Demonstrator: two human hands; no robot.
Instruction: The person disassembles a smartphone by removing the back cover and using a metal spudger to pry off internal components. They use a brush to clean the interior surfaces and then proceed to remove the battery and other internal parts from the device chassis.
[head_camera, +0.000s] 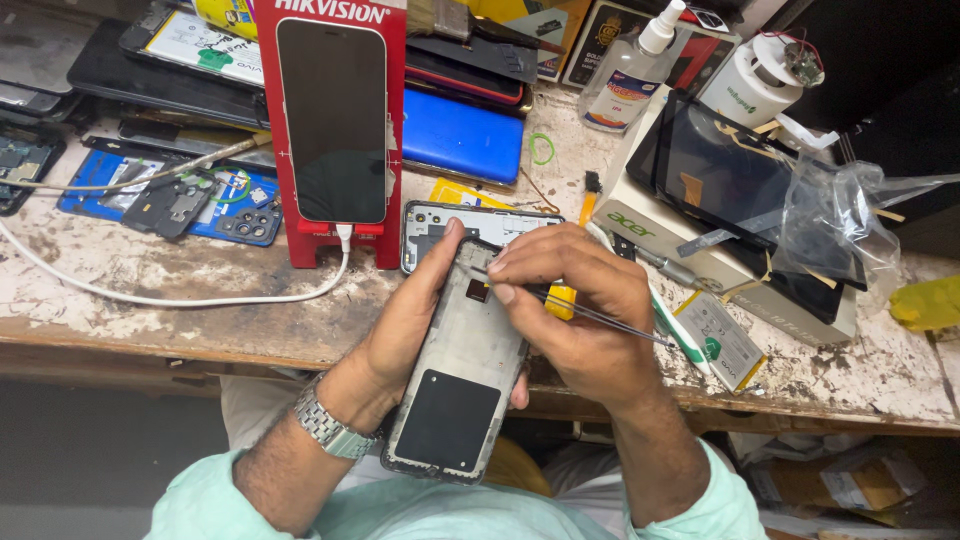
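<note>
One opened phone frame (462, 375), held over the bench edge by the left hand (405, 325) wrapped around its side. One pair of tweezers (590, 312) pinched in the right hand (575, 300), tips on the frame's upper part. One phone (332, 120) standing in a red stand (395, 150), one spray bottle (628, 75), perhaps two loose batteries nearby.

My left hand (415, 320) cradles an opened phone frame (460, 380) from below, thumb along its left edge, the bare metal inside facing up. My right hand (575, 300) pinches thin tweezers (590, 312), their tips touching the frame's top end. Just beyond on the worn surface (180, 290) lies a grey back cover (500, 222), and a phone (332, 120) leans in a red stand (395, 130), its white cable (150, 297) trailing left.
</note>
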